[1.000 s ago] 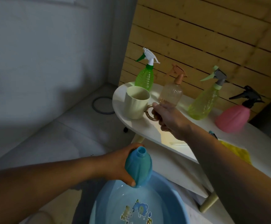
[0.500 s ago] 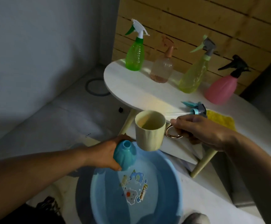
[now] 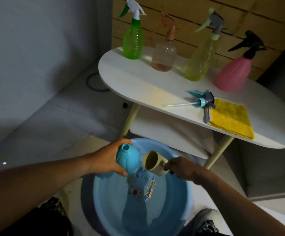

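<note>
My left hand (image 3: 107, 160) grips a blue spray bottle (image 3: 129, 158) with its cap off, the open neck pointing up and to the left, over a blue basin (image 3: 177, 201) on the floor. My right hand (image 3: 183, 168) holds a cream mug (image 3: 154, 161) by its handle, tilted with its mouth toward the bottle, low inside the basin. The basin holds water, and a cartoon print shows on its bottom. The bottle's blue trigger head (image 3: 201, 100) with its dip tube lies on the white table (image 3: 138, 82).
On the table stand a green spray bottle (image 3: 133, 41), a clear peach one (image 3: 164, 53), a yellow-green one (image 3: 200, 60) and a pink one (image 3: 234, 72). A yellow cloth (image 3: 230, 120) lies near its front edge. A lower shelf sits under the tabletop. Wood-panel wall behind.
My right hand has lifted the mug off the table and brought it down into the basin, tipping it. My left hand has lowered the blue bottle further over the basin.
</note>
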A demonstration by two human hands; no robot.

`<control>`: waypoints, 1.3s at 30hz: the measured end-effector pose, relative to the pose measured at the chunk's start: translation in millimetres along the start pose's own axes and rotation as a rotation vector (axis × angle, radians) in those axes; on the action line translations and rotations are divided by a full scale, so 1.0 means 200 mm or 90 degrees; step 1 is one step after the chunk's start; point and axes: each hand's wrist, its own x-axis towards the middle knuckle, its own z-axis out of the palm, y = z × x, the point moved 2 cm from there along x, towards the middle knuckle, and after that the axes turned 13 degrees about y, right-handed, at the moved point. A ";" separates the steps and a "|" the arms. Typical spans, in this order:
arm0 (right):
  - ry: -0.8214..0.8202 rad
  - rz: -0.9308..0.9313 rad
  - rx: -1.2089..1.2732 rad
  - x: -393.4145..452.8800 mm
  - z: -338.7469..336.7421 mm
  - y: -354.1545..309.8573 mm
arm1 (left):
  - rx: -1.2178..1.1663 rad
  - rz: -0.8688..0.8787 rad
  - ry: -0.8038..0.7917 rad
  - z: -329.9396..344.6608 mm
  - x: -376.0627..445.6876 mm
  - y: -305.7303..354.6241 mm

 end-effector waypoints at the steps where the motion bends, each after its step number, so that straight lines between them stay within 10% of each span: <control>1: 0.028 -0.014 -0.032 0.04 0.06 0.05 | 0.008 -0.003 -0.002 0.00 0.00 0.00; 19: 0.050 -0.110 -0.390 0.21 0.49 0.26 | 0.115 -0.047 -0.036 0.00 0.01 -0.15; 31: 0.174 0.099 0.177 0.15 0.28 0.25 | 0.008 -0.074 -0.012 -0.04 0.03 -0.08; 39: 0.228 0.017 0.363 -0.02 0.06 0.02 | 0.054 -0.048 -0.028 -0.03 0.02 -0.09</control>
